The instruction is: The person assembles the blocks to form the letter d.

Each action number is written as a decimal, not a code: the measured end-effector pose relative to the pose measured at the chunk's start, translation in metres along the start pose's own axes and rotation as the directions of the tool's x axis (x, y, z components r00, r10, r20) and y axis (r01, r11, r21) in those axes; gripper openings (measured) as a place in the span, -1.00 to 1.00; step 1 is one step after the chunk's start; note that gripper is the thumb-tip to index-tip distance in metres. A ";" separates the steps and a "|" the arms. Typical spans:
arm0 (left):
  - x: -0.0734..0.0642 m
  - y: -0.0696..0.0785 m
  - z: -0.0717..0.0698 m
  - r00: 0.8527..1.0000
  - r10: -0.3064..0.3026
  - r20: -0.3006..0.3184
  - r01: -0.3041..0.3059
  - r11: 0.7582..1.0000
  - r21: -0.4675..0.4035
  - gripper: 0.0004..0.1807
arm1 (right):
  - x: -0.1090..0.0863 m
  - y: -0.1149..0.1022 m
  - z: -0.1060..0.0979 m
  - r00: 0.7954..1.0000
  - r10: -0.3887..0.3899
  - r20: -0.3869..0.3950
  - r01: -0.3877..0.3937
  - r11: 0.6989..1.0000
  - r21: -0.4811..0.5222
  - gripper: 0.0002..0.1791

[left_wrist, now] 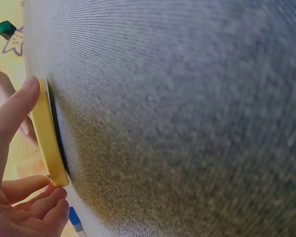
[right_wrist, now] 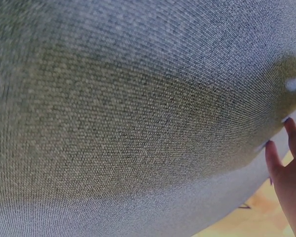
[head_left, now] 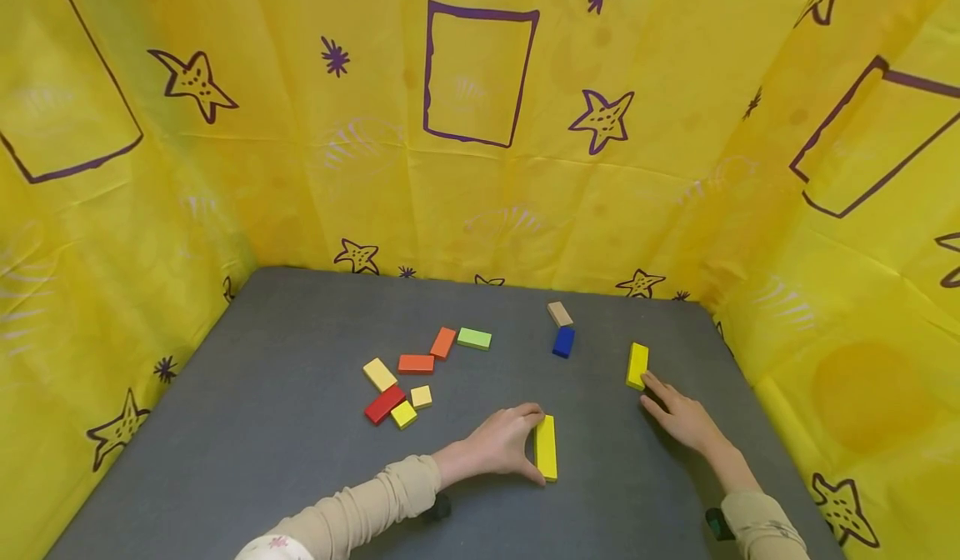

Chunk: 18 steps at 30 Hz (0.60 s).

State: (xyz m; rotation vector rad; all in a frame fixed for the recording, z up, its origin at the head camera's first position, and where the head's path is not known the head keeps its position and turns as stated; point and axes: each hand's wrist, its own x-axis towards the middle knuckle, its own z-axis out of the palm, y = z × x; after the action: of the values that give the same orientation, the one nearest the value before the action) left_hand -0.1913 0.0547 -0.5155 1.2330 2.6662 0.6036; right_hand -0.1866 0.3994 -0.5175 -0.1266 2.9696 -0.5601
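My left hand (head_left: pixel 504 445) spans a long yellow block (head_left: pixel 547 450) on the grey table, thumb at its near end and fingertips at its far end. The left wrist view shows the thumb and fingers of that hand (left_wrist: pixel 27 207) gripping the two ends of the same yellow block (left_wrist: pixel 48 140). Farther right, my right hand (head_left: pixel 686 418) reaches to a second yellow block (head_left: pixel 637 365), its fingers fairly straight and touching the near end. In the right wrist view only part of the right hand (right_wrist: pixel 291 177) shows, at the right edge.
Left of centre lie two orange blocks (head_left: pixel 416 364), a green block (head_left: pixel 475 338), a red block (head_left: pixel 385 405), a cream block (head_left: pixel 380 374) and small yellowish pieces (head_left: pixel 403 414). A blue block (head_left: pixel 564 342) touches a tan block (head_left: pixel 559 313) farther back. Yellow patterned cloth (head_left: pixel 480 202) surrounds the table (head_left: pixel 247 427).
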 end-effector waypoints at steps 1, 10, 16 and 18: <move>0.000 -0.001 0.000 1.000 0.000 0.002 0.000 1.000 0.001 -0.03 | 0.000 0.000 0.000 1.000 0.001 0.000 -0.001 1.000 0.000 -0.32; 0.000 -0.003 -0.001 1.000 0.016 -0.006 -0.015 0.999 0.035 -0.03 | 0.000 -0.002 0.000 1.000 -0.003 0.000 0.003 1.000 0.001 -0.32; 0.000 -0.003 0.001 1.000 0.005 -0.001 -0.005 0.999 0.031 -0.04 | 0.000 -0.001 0.001 1.000 -0.005 -0.003 0.005 1.000 0.000 -0.32; 0.000 -0.003 0.002 1.000 0.006 -0.004 -0.005 0.999 0.034 -0.03 | 0.000 0.000 0.001 1.000 -0.007 -0.005 0.007 1.000 -0.002 -0.32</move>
State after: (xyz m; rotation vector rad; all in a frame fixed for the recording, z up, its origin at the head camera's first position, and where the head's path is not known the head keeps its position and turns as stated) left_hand -0.1935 0.0535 -0.5185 1.2496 2.6886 0.5644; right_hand -0.1867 0.3990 -0.5185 -0.1365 2.9755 -0.5595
